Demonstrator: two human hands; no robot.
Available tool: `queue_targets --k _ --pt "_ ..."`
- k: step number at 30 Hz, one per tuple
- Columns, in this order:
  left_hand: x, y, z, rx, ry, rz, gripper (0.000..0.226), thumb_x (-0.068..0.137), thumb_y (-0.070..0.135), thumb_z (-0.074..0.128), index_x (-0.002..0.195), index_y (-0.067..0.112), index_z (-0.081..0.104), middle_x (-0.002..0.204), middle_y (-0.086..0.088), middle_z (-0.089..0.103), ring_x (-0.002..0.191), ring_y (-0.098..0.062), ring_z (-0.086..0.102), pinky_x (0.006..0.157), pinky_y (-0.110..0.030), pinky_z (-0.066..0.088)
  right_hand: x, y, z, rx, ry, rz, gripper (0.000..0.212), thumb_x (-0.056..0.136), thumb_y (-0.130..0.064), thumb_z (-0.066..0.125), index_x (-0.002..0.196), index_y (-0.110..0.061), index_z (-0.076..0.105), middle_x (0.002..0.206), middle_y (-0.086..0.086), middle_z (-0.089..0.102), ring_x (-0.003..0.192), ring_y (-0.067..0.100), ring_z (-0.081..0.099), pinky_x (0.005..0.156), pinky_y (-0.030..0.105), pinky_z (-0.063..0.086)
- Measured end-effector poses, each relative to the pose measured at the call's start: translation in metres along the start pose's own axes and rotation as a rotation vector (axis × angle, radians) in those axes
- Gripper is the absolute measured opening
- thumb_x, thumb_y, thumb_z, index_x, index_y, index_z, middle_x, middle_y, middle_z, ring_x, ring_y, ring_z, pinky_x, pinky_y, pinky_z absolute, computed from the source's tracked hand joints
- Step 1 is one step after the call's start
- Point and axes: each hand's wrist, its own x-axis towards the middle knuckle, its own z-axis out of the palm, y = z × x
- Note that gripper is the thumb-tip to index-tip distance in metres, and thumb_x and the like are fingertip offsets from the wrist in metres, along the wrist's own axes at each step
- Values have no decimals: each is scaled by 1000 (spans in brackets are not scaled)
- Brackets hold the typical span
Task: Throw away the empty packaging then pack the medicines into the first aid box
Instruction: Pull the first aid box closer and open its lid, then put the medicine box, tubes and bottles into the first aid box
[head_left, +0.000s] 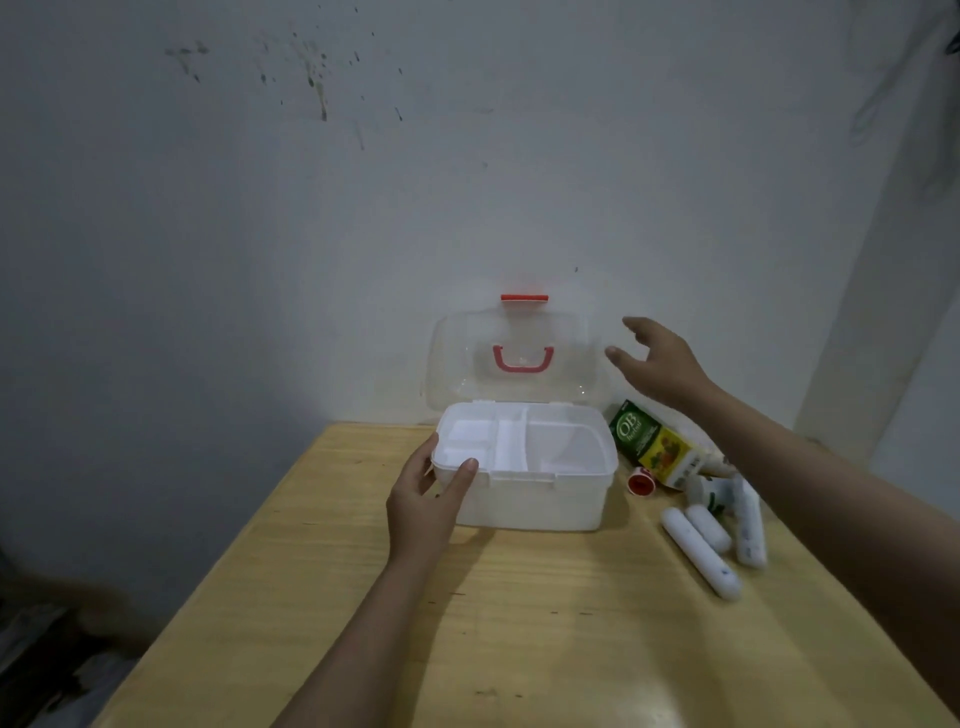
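A white first aid box (540, 499) stands at the back of the wooden table, its clear lid (467, 364) with a red handle raised against the wall. A white divided tray fills its top. My left hand (428, 499) grips the box's front left corner, thumb on the rim. My right hand (660, 364) hovers in the air just right of the lid, fingers spread, holding nothing. To the right of the box lie a green and yellow carton (649, 441), a small red cup (640, 482), a white bottle (709, 491) and white tubes (698, 551).
The wooden table (519, 623) ends at a left edge running diagonally toward me. A stained wall rises directly behind the box. Dark clutter lies on the floor at the lower left (47, 649).
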Motion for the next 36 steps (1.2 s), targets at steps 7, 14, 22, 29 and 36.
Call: queue_targets --k 7,14,22,29,36 --pt "-2 -1 2 -18 21 -7 56 74 39 77 127 30 59 124 12 64 113 -10 60 90 -40 55 -56 60 -27 -184 -74 131 41 84 -28 67 120 -11 61 121 12 64 104 26 61 87 35 48" --pt "-2 -2 4 -55 25 -7 50 76 34 77 123 30 61 119 11 66 109 -11 63 89 -40 55 -84 89 -2 -362 -117 204 60 72 -43 72 128 -32 53 105 6 61 101 26 59 79 38 48" --pt "-1 -4 4 -56 27 -11 51 76 34 77 124 28 61 119 10 66 109 -11 63 89 -42 55 -88 109 25 -627 108 -32 42 70 -40 72 108 -22 66 92 4 71 81 29 62 73 38 40" --pt "-1 -6 3 -50 22 -3 54 75 38 77 125 29 59 122 9 66 111 -12 62 89 -41 55 -88 106 27 -589 154 -100 27 73 -20 72 100 -20 72 94 7 71 71 31 66 77 42 41" --pt "-2 -4 4 -60 23 5 52 77 33 76 125 28 60 121 9 65 111 -11 62 89 -40 56 -83 101 22 -221 174 -13 22 79 -16 71 100 -10 73 97 9 66 78 24 63 65 32 46"
